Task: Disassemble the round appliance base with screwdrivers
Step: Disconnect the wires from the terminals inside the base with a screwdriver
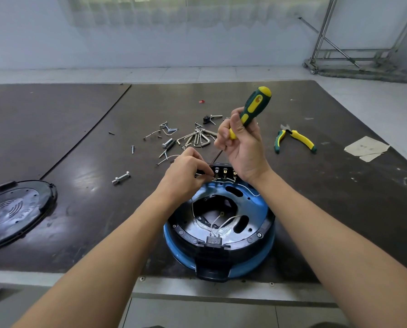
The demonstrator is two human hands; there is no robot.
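Right grip [239,136] closed around green-and-yellow screwdriver [252,110], shaft angled down to terminal block [225,172]; left grip [185,171] pinching wire there, atop round blue base [219,233] near counter [79,185] edge.

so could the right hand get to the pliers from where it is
Probably yes. The pliers lie in the open on the table just right of the right hand, nothing between, but that hand already grips the screwdriver, so it would need freeing first.
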